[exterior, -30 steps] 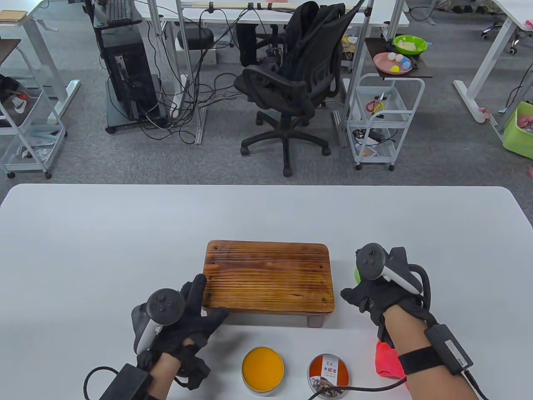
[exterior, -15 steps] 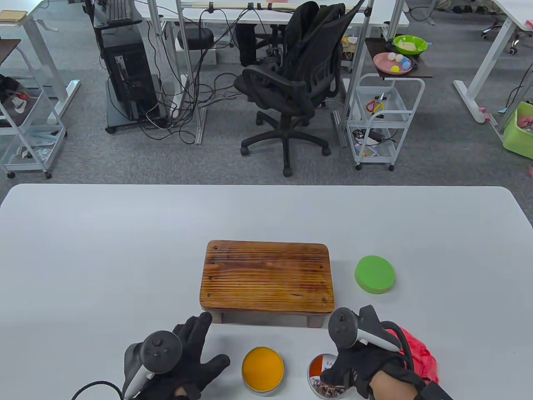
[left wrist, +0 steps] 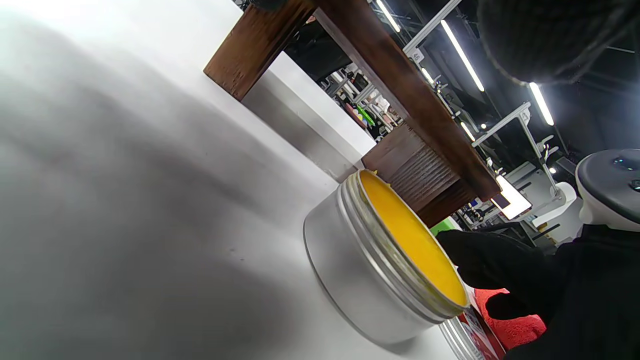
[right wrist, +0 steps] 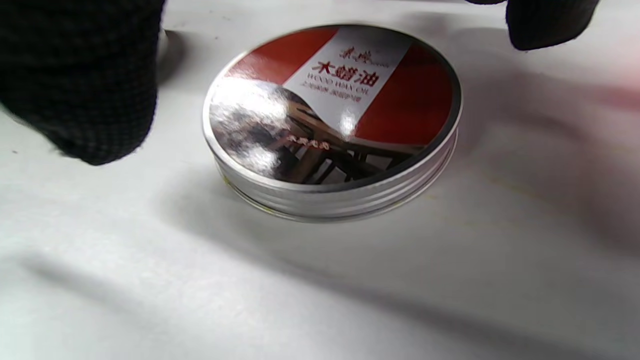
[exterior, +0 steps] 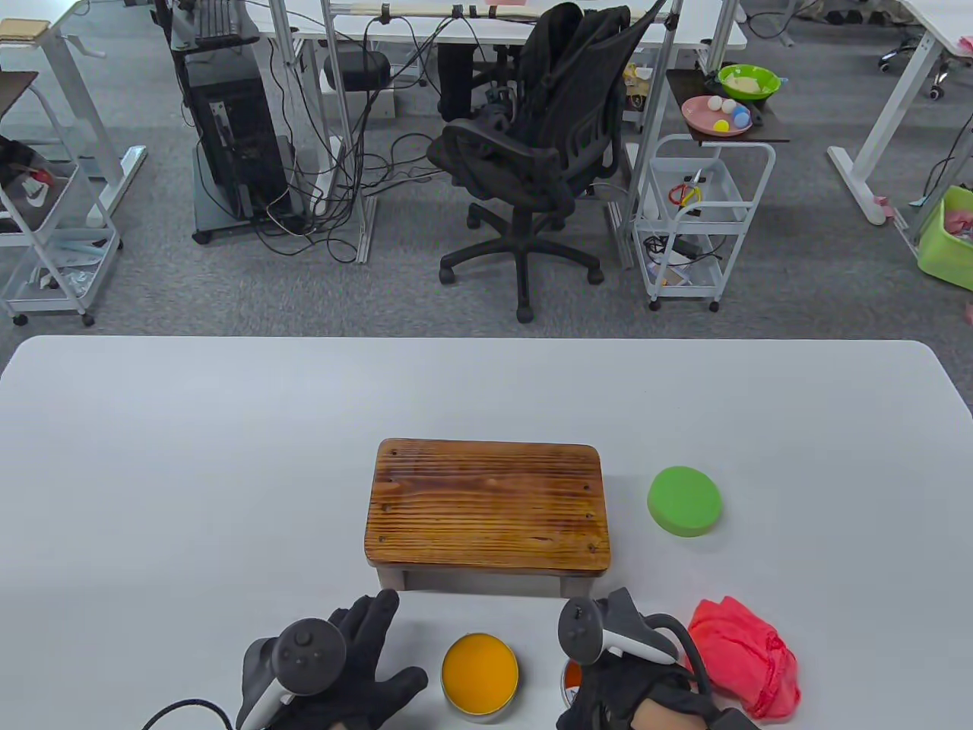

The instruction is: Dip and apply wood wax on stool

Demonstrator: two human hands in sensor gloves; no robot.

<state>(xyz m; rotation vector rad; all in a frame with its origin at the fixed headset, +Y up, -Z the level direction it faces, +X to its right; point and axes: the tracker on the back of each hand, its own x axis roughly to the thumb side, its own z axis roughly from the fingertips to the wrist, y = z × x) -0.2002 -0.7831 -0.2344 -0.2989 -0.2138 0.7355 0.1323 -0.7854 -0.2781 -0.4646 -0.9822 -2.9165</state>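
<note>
I see the stool [exterior: 488,503] at the table's [exterior: 190,456] centre — a low rectangular wooden top with dark brown stain, ridged grain and rounded corners, on short dark legs. The open wax tin [exterior: 480,674] stands near of it, close to the table's near edge; it is round bare metal with a threaded rim, filled with smooth orange-yellow wax.

My left hand [exterior: 357,669] lies just left of the tin, fingers spread and straight, gripping nothing. My right hand [exterior: 619,688] hovers over the lid [right wrist: 332,120] just right of the tin — the lid lies flat, red and white label up. Its fingertips [right wrist: 85,95] flank the lid without touching it.

A green disc [exterior: 684,501] lies right of the stool; a red cloth [exterior: 749,665] lies at the near right.
</note>
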